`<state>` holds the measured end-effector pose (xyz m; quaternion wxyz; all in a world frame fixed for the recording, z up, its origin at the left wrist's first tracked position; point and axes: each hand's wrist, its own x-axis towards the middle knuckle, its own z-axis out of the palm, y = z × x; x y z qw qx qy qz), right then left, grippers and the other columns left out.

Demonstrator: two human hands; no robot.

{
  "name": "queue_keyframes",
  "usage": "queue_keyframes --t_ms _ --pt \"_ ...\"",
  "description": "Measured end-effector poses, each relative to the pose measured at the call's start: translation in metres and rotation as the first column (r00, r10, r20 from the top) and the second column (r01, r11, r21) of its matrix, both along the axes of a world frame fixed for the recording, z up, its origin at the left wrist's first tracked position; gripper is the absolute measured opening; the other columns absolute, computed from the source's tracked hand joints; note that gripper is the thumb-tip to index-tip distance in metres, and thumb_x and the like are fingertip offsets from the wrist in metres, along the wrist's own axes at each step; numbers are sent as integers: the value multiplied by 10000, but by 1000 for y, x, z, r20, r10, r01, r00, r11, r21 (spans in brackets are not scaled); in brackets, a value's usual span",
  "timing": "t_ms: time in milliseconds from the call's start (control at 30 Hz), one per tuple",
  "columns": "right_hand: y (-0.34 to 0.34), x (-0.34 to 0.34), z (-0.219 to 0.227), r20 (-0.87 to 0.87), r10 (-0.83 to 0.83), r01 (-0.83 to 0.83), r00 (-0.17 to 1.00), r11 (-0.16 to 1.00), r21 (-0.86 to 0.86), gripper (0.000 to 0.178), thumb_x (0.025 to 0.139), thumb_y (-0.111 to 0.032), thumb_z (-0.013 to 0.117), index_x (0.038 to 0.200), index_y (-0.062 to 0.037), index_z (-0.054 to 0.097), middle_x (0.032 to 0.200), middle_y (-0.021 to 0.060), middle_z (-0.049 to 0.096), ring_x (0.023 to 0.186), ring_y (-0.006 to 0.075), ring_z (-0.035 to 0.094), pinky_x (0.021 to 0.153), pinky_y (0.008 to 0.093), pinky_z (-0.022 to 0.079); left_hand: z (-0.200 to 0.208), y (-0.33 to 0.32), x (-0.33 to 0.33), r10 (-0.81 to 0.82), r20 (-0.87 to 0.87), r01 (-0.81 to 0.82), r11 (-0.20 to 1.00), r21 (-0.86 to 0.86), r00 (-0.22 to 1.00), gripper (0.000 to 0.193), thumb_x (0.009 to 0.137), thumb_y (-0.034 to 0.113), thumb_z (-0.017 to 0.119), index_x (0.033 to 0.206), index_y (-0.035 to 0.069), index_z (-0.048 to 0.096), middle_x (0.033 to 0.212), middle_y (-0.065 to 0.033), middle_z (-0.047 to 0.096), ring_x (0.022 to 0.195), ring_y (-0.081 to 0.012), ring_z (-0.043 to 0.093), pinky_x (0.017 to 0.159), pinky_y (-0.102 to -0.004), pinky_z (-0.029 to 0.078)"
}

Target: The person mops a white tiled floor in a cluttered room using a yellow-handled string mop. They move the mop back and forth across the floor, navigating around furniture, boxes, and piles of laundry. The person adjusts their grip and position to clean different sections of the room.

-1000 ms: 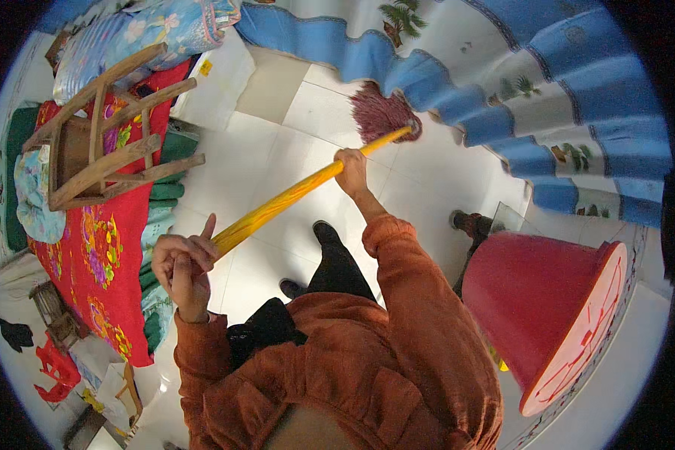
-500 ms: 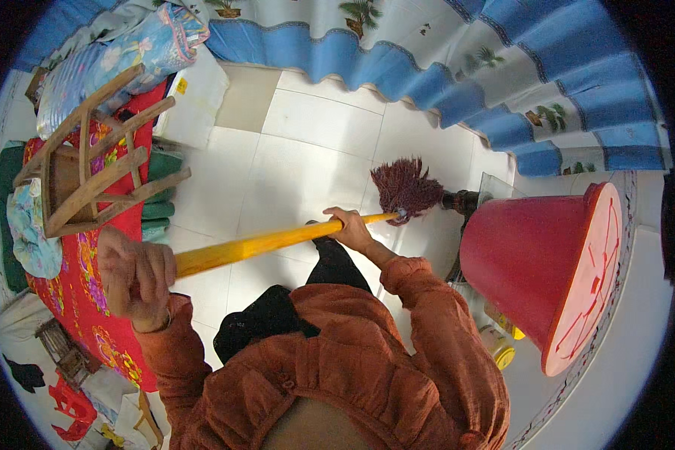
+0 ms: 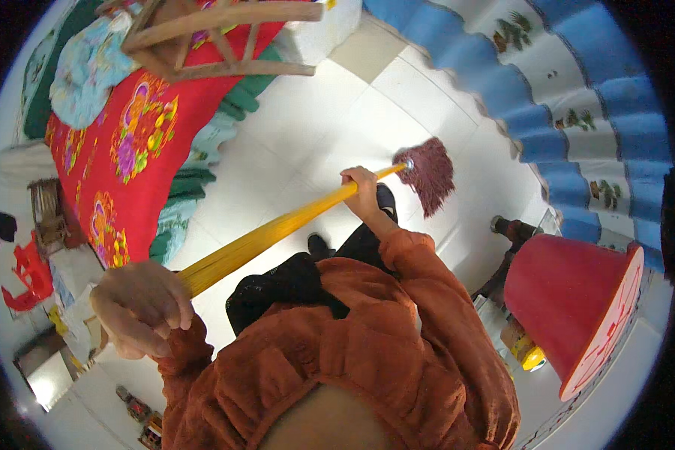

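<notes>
- Mop (image 3: 289, 223) slants across the middle of the view, its yellow handle running from the left hand at the lower left up to the mop head at the upper right.
- Mop head (image 3: 435, 176), a bunch of dark reddish-purple strands, is spread over the pale floor (image 3: 300, 146), just beyond the front shoe (image 3: 386, 199).
- Left hand (image 3: 139, 307) is at the thick upper end of the handle, its fingers curled over it in a grasp; the back of the hand hides part of that end.
- Right hand (image 3: 362, 193) has its fingers clenched round the handle farther down, near the mop head but apart from the strands.
- Both sleeves are rust-orange; the second dark shoe (image 3: 319, 246) is below the handle.
- Bed (image 3: 131, 187) on the left has a red cover printed with yellow and purple flowers, and green cloth (image 3: 236, 109) hangs at its edge.
- Wooden stool (image 3: 225, 34) lies tipped over on the bed, legs pointing right, beside a light-blue bundle (image 3: 94, 71).
- Curtain (image 3: 540, 97) in blue and white, with plant pictures, hangs at the upper right.
- Red bucket (image 3: 566, 300) with a pink end is on the right, well apart from both hands; a yellow-topped jar (image 3: 532, 358) is partly hidden beside it.
</notes>
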<state>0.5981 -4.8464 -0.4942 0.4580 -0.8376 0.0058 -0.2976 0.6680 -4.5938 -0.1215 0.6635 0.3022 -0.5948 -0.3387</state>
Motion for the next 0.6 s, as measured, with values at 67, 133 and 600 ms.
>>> queue_keyframes --t_ms 67,133,600 --pt "41 12 2 -83 96 -94 992 995 28 202 614 14 618 791 -70 569 670 65 562 646 242 552 636 357 402 6 40 -20 131 49 -132 991 15 990 91 752 13 535 753 -72 567 485 -90 518 384 -173 484 505 -307 489" --pt "86 25 -3 -60 94 -94 994 996 4 225 618 10 623 815 -87 572 740 52 571 738 236 540 715 363 376 12 74 -47 355 48 -357 933 49 934 88 761 19 534 738 -60 562 472 -85 513 375 -173 486 500 -310 493" --pt "260 28 4 -153 542 -484 826 822 300 363 599 -172 724 809 -78 443 781 123 486 779 318 481 663 394 397 66 87 -174 830 511 -971 137 198 221 358 835 136 529 503 67 412 346 -8 387 290 -119 417 346 -278 422"
